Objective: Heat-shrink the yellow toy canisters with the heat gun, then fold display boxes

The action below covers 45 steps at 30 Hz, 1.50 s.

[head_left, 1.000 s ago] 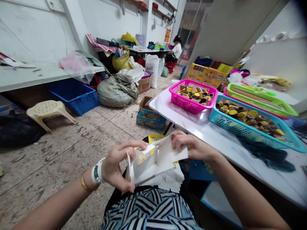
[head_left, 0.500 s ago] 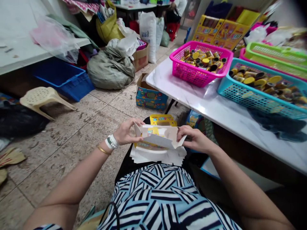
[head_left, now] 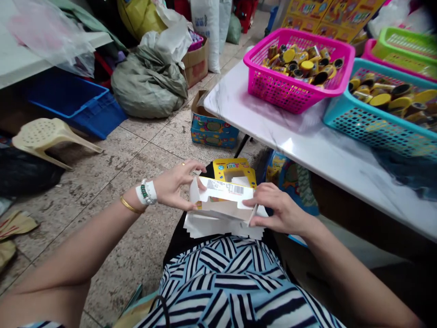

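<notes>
Over my lap is a small cardboard box [head_left: 225,207], partly folded, with its white inside, a cut-out window and a printed panel with a barcode showing. My left hand [head_left: 175,184] grips its left end, thumb at the lower corner and a finger inside by the end flap. At the right end, my right hand [head_left: 278,207] pinches the box between thumb and fingers. Beneath it lie flat white box blanks [head_left: 205,228] in a stack on my lap. Just beyond, a yellow printed carton piece [head_left: 223,166] with a window rests near my knees.
To the right, a marbled white table [head_left: 232,102] bears a pink basket [head_left: 276,95] and a blue basket [head_left: 362,118], both full of small yellow-capped tubs. A printed carton [head_left: 213,130] stands on the floor by the table. A stool [head_left: 44,132] and blue crate [head_left: 105,114] are at left.
The box has tipped, so its barcode panel now faces me. My right hand has shifted from the flap to the lower right corner. My left hand has opened wider at its end.
</notes>
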Available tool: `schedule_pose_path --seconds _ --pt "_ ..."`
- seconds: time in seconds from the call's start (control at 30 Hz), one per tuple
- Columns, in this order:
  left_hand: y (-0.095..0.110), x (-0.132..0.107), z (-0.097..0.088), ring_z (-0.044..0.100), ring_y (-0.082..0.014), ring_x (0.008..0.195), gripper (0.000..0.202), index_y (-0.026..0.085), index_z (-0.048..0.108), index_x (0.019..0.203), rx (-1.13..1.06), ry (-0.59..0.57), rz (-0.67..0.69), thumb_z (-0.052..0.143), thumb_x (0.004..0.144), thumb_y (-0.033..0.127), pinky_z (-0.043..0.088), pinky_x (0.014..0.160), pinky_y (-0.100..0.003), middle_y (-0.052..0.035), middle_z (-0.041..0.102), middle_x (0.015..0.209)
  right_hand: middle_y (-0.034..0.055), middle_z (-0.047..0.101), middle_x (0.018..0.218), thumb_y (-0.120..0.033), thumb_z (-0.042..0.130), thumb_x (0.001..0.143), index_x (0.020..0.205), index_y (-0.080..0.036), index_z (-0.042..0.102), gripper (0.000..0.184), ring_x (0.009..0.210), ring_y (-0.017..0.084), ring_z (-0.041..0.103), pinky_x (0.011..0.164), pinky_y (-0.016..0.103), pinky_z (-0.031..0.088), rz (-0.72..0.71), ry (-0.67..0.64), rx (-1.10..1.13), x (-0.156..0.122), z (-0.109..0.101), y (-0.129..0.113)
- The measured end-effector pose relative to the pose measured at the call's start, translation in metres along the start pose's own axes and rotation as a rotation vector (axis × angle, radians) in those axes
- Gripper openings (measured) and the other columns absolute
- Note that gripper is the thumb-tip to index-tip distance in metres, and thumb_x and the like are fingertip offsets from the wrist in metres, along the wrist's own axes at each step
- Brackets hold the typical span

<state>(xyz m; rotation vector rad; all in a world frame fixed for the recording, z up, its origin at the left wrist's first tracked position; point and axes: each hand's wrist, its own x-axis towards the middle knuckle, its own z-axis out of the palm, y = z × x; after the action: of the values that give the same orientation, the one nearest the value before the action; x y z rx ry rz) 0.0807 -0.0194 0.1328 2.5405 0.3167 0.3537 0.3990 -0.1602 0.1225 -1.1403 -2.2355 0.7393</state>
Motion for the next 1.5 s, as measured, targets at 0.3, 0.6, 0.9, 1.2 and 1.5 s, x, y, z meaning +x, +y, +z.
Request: schedule_pose_path --seconds 0.3,0.6,0.9,1.2,1.5 --pt "0.015 0.014 0.020 0.055 -0.0307 0.108 0.049 0.017 0.064 0.095 -0.031 0.108 -0.256 0.075 0.067 0.055 0.048 0.091 -0.048 -0.0146 0.057 0.119 0.0048 0.061 0.089 -0.043 0.075 0.080 0.107 -0.025 0.075 0.032 0.090 0.020 0.057 0.082 0.034 0.046 0.174 -0.002 0.098 0.016 -0.012 0.007" --pt "0.019 0.010 0.031 0.058 -0.0328 0.108 0.054 0.016 0.063 0.110 -0.021 0.221 -0.303 0.073 0.068 0.050 0.046 0.094 -0.051 -0.0167 0.060 0.122 0.0131 0.046 0.121 -0.034 0.056 0.094 0.141 -0.031 0.053 0.047 0.119 0.031 0.046 0.099 0.052 0.044 0.229 0.160 -0.107 0.007 0.015 0.005" --pt "0.015 0.006 0.031 0.052 -0.0350 0.116 0.065 0.018 0.058 0.119 -0.103 0.120 -0.251 0.075 0.065 0.051 0.043 0.099 -0.052 -0.0161 0.053 0.130 0.0080 0.026 0.159 -0.040 0.065 0.089 0.156 -0.035 0.016 0.083 0.143 0.032 0.031 0.114 0.055 0.033 0.381 -0.103 0.107 0.023 0.016 0.019" --pt "0.016 0.005 0.043 0.050 -0.0350 0.121 0.070 0.017 0.051 0.126 -0.105 0.229 -0.214 0.075 0.070 0.052 0.039 0.104 -0.054 -0.0177 0.055 0.130 0.0136 0.053 0.132 -0.034 0.074 0.077 0.155 -0.025 0.019 0.097 0.121 0.032 0.051 0.104 0.053 0.043 0.490 0.226 0.010 0.029 0.045 0.019" --pt "0.030 0.007 0.070 0.025 -0.0338 0.144 0.077 0.029 0.049 0.141 -0.581 0.347 -0.370 0.028 0.086 0.078 0.024 0.118 -0.057 -0.0113 0.028 0.154 0.0118 0.056 0.119 -0.045 0.072 0.081 0.125 -0.024 0.055 0.052 0.112 0.030 0.054 0.100 0.049 0.046 0.470 0.606 0.006 0.019 0.074 0.014"
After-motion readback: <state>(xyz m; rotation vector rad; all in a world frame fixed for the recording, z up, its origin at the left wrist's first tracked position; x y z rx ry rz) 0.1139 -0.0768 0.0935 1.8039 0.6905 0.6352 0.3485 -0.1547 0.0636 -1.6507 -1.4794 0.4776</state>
